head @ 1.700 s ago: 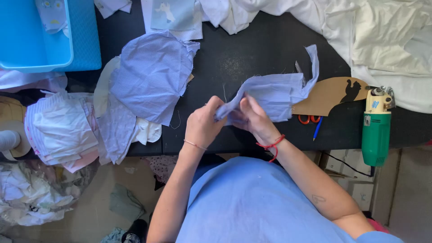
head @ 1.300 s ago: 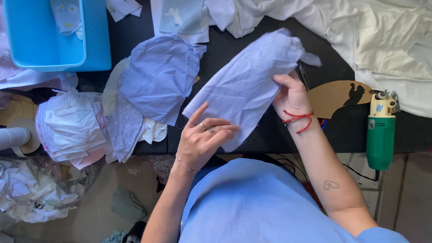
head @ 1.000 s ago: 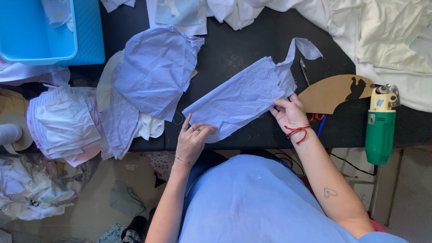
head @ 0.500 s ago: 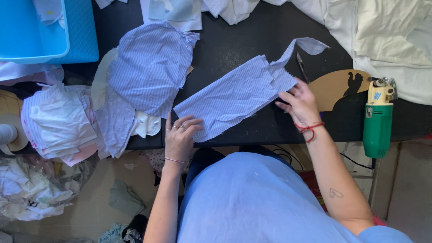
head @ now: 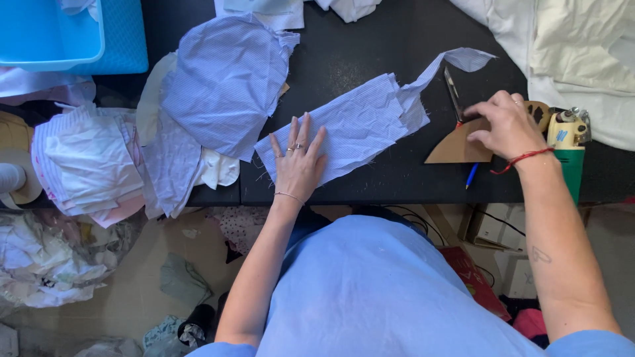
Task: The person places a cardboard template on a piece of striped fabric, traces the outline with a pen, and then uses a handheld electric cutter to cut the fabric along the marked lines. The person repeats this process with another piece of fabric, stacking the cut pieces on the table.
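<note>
A long piece of pale blue striped fabric [head: 360, 125] lies spread flat on the black table [head: 370, 39], its narrow tail reaching up to the right. My left hand [head: 297, 158] presses flat on its lower left end, fingers spread. My right hand [head: 506, 125] rests on a brown cardboard pattern piece [head: 456, 147] at the right, fingers curled at its upper edge beside the scissors [head: 453, 96]. A blue pen [head: 471, 176] lies just below the cardboard.
Cut blue fabric pieces [head: 221, 79] and a stack of white and striped cloth [head: 86, 162] lie at the left. A blue plastic bin [head: 59, 33] sits at top left. White cloth [head: 575, 46] and a green electric cutter [head: 569, 155] are at the right. Scraps litter the floor [head: 46, 264].
I held the fabric up, shook it out and laid it flat on the table. My left hand moved onto it; my right hand left it and reached right to the cardboard.
</note>
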